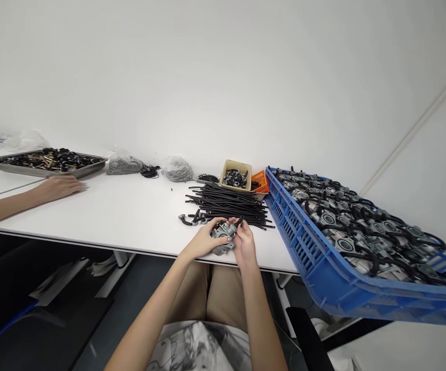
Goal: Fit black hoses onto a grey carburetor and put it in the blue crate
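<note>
Both of my hands hold a small grey metal part point(223, 236) at the near edge of the white table point(130, 216). My left hand point(203, 242) wraps round its left side with fingers curled. My right hand point(245, 242) grips its right side, pinching near a short black hose end at the top. A pile of black rubber hoses point(228, 203) lies just beyond the hands, with a few bent hose pieces point(192, 219) to its left.
A blue crate point(315, 257) full of grey metal parts with hoses fills the right. A beige bin point(237, 175) and an orange basket point(260, 180) sit behind the hoses. Plastic bags point(176, 169) and a metal tray point(45, 161) lie far left, where another person's hand point(58, 186) rests.
</note>
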`<state>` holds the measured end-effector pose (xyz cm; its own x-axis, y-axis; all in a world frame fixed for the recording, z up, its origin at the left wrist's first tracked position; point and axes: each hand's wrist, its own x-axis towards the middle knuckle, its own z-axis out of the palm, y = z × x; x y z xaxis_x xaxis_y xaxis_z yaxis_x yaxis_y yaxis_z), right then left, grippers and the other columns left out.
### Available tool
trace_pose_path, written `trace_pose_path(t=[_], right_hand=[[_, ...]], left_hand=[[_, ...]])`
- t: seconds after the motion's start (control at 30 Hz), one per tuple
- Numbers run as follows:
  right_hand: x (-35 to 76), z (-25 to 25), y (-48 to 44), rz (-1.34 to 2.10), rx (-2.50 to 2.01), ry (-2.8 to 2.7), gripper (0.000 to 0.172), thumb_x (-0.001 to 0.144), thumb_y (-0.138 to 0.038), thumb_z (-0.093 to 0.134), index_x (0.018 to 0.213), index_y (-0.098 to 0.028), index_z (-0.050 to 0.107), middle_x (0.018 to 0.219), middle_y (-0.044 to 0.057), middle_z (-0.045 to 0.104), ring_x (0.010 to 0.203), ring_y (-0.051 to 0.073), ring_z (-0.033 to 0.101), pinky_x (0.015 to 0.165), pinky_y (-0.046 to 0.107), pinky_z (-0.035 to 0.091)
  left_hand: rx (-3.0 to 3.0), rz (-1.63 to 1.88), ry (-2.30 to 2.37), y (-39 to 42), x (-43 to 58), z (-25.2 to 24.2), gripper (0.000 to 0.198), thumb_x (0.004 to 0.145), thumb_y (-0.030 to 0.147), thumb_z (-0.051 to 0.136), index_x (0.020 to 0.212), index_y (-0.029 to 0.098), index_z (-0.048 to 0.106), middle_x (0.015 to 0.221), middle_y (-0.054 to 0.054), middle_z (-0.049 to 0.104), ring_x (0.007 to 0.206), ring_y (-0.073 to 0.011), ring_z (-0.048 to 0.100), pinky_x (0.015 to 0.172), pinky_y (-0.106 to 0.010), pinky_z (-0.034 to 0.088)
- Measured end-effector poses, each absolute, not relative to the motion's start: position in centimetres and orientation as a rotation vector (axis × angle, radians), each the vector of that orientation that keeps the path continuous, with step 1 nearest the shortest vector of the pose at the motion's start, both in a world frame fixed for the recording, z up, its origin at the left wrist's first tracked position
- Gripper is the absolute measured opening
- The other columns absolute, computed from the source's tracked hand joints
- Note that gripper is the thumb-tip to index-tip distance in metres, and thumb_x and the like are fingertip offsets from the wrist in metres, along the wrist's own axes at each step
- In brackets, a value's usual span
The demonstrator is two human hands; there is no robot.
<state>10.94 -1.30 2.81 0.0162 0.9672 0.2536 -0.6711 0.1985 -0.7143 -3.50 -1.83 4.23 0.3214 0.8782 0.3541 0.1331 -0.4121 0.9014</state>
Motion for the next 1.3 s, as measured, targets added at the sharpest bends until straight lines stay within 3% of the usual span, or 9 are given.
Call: trace_pose_path(t=[0.2, 0.37, 0.53, 0.73, 0.9, 1.3], right_hand=[[10.9, 2.8, -1.4, 1.352, -0.444, -0.835, 0.019, 0.073, -0.034, 0.073, 0.086, -0.020, 0.069, 0.090, 0.001, 0.066, 0.087, 0.014, 0.061, 0.086, 0.028, 0.047], [11.0, 2.8, -1.5, 1.361, -0.435, -0.777, 0.033, 0.071, -0.034, 0.077, 0.101, -0.024, 0.066, 0.094, 0.001, 0.066, 0.090, 0.015, 0.061, 0.084, 0.029, 0.049], [11.1, 2.6, -1.0, 1.346, -0.469, -0.748, 0.027, 0.066, -0.030, 0.081, 0.088, -0.023, 0.068, 0.091, 0.000, 0.067, 0.086, 0.014, 0.061, 0.081, 0.028, 0.050], [11.2, 2.2, 0.0, 1.423, -0.406, -0.726, 0.026, 0.060, -0.028, 0.085, 0.080, -0.024, 0.068, 0.092, -0.002, 0.066, 0.088, 0.014, 0.062, 0.090, 0.030, 0.049], [11.3, 2.4, -0.6, 1.423, -0.417, -0.741, 0.019, 0.067, -0.027, 0.079, 0.082, -0.023, 0.069, 0.090, -0.001, 0.066, 0.085, 0.013, 0.061, 0.089, 0.029, 0.049], [11.2, 1.9, -0.5, 1.315, -0.565, -0.732, 0.030, 0.064, -0.031, 0.080, 0.089, -0.022, 0.066, 0.094, 0.001, 0.069, 0.085, 0.015, 0.062, 0.085, 0.032, 0.049]], left_hand=[[1.777, 1.148, 0.912, -1.9, -3.6, 4.3, 0.054, 0.075, 0.038, 0.072, 0.123, 0.021, 0.055, 0.126, -0.007, 0.063, 0.113, -0.0272, 0.058, 0.097, -0.036, 0.045], [1.771, 1.144, 0.947, -1.7, -3.6, 4.0, 0.056, 0.075, 0.040, 0.072, 0.124, 0.020, 0.054, 0.125, -0.008, 0.063, 0.113, -0.0275, 0.058, 0.097, -0.037, 0.044], [1.763, 1.156, 0.944, -1.8, -3.5, 4.0, 0.056, 0.074, 0.039, 0.072, 0.124, 0.020, 0.054, 0.124, -0.008, 0.063, 0.114, -0.0271, 0.058, 0.098, -0.038, 0.044], [1.765, 1.163, 0.926, -1.9, -3.6, 4.3, 0.054, 0.073, 0.037, 0.072, 0.122, 0.020, 0.056, 0.123, -0.008, 0.064, 0.113, -0.0270, 0.058, 0.099, -0.038, 0.043], [1.761, 1.147, 0.937, -1.8, -3.6, 4.2, 0.057, 0.073, 0.038, 0.073, 0.123, 0.019, 0.055, 0.122, -0.008, 0.064, 0.113, -0.0272, 0.058, 0.100, -0.038, 0.042], [1.716, 1.180, 0.946, -1.9, -3.7, 4.0, 0.054, 0.073, 0.036, 0.074, 0.122, 0.021, 0.058, 0.117, -0.007, 0.066, 0.109, -0.0276, 0.059, 0.100, -0.038, 0.042]])
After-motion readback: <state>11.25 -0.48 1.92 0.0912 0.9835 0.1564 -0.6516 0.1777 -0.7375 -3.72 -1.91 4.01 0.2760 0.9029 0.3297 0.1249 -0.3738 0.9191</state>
